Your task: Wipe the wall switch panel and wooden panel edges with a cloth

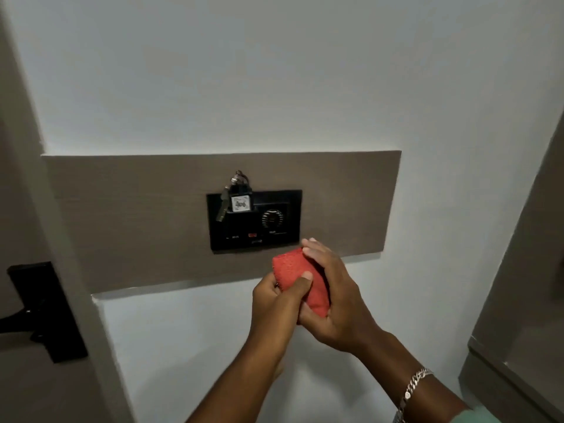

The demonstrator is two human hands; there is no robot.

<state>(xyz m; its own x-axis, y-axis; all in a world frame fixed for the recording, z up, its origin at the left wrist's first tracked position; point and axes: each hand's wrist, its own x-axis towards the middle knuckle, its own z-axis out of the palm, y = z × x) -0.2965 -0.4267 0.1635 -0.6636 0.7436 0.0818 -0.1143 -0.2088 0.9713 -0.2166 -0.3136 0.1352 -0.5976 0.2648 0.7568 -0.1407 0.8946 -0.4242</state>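
Observation:
A black switch panel [254,221] with a round dial and a small red light sits in the middle of a brown wooden panel [137,215] on the white wall. A key tag with keys [236,196] hangs from the panel's top left slot. Just below the switch panel's lower right corner, both hands hold a folded red cloth [291,270]. My left hand [276,300] pinches the cloth's near edge with the thumb on top. My right hand [332,288] wraps around its right side, with a silver bracelet on that wrist.
A door with a black handle plate [45,309] stands at the left, beside a brown door frame [27,132]. A brown cabinet or door edge [518,300] rises at the right. White wall [213,71] surrounds the wooden panel.

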